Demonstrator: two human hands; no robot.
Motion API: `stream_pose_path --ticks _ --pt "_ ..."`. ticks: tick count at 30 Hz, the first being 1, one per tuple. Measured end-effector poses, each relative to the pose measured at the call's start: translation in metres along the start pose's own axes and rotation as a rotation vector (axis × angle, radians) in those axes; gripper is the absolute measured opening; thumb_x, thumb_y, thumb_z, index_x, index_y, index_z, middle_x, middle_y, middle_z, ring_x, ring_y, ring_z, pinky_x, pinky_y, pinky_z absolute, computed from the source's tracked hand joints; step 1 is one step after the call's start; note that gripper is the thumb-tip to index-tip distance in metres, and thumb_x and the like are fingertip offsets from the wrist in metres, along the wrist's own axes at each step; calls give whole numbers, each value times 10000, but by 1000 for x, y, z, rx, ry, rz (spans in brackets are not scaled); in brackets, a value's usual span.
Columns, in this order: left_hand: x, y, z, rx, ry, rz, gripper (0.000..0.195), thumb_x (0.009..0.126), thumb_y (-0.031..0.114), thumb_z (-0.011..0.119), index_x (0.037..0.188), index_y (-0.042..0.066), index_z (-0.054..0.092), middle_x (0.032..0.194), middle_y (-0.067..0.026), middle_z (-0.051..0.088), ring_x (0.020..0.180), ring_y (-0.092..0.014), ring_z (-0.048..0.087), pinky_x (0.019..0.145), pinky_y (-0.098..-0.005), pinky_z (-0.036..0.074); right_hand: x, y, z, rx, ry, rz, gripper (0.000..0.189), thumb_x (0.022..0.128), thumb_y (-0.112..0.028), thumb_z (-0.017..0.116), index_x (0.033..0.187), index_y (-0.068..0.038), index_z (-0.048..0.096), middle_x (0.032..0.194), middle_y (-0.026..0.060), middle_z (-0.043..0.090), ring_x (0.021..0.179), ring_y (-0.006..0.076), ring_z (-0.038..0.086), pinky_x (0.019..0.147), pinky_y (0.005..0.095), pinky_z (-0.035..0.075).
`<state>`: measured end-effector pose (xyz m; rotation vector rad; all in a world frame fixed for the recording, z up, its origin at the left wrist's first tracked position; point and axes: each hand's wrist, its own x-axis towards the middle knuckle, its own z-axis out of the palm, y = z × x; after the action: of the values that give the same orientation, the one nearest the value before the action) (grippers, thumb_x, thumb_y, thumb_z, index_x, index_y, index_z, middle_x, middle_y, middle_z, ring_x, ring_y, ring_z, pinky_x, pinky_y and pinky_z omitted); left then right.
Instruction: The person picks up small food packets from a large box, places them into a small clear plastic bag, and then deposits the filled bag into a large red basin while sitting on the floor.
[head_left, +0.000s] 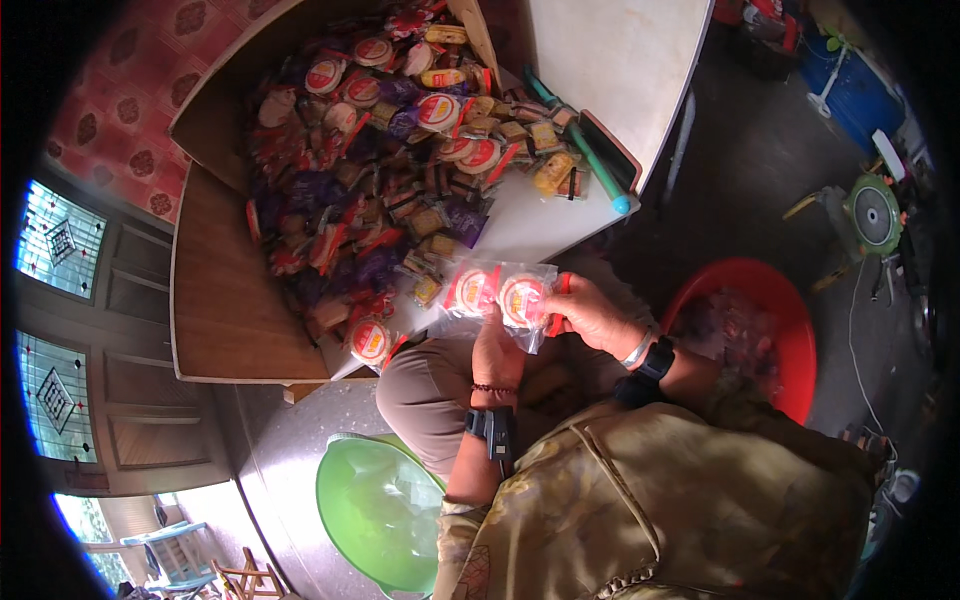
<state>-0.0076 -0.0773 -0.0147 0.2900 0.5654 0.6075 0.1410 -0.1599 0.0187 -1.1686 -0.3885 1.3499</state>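
Observation:
A clear plastic bag with round wrapped snacks in it is held up over my lap. My left hand supports the bag from below, near a round red-and-white snack packet. On the bag's right side, my right hand grips a second round snack packet by its red edge, at the bag's mouth. Beyond my hands, a large heap of small wrapped snacks, with round, purple and yellow packets, lies on a white tabletop.
Wooden boards wall the heap. A teal rod and a dark flat object lie at the table's right. A green tub with clear plastic stands lower left, a red tub with packets at right. Behind it is a fan.

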Motion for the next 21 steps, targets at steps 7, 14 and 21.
stream_pose_path --ticks 7,14,21 --pt "1 2 3 -116 -100 -28 390 1011 280 504 1298 15 519 1280 -119 605 1184 -267 573 1033 -454 442 -6 -7 1 18 -65 -27 277 876 -181 653 1125 -64 623 925 9 667 778 79 640 653 244 542" --pt "8 -7 -11 -31 -18 95 394 1004 298 527 1282 19 537 1268 -104 616 1177 -250 579 1029 -442 448 1 6 4 93 27 -76 322 862 -154 675 1151 -44 586 973 26 656 803 106 644 666 272 559" --pt "0 5 12 -28 -169 9 450 1019 369 464 1316 35 517 1281 -106 608 1175 -255 583 1028 -447 445 -9 -7 2 31 -37 -122 326 852 -147 689 1141 -27 599 955 24 656 774 90 622 644 237 523"
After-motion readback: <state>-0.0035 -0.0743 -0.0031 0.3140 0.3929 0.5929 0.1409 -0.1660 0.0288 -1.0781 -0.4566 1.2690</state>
